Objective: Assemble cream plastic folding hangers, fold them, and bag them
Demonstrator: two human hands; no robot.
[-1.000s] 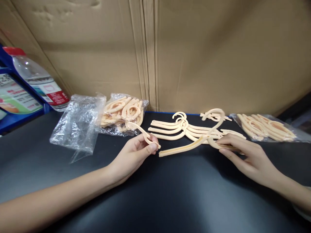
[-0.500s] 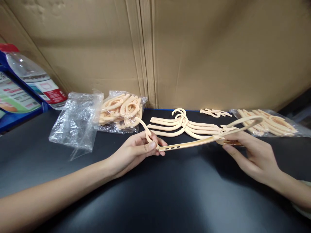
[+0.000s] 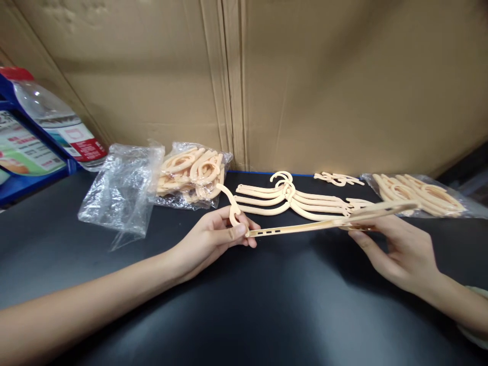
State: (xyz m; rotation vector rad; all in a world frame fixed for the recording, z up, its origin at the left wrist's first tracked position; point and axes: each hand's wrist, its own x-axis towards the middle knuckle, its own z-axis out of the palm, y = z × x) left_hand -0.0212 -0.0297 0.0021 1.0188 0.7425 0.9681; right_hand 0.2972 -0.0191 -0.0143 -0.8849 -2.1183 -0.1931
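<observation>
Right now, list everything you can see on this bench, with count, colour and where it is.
hanger arm: one, cream, held between both hands
hook piece: one, cream, in left hand
assembled hangers: a small stack, cream, centre back
bag of hooks: one, clear, left of centre
empty bag: one, clear, further left
bag of arms: one, clear, right back
loose small parts: a few, cream, back
bottle: one, clear, red cap, far left
left hand: pinching
right hand: gripping

Packing workshop: bagged hanger parts (image 3: 190,173), cardboard wall (image 3: 305,86)
</observation>
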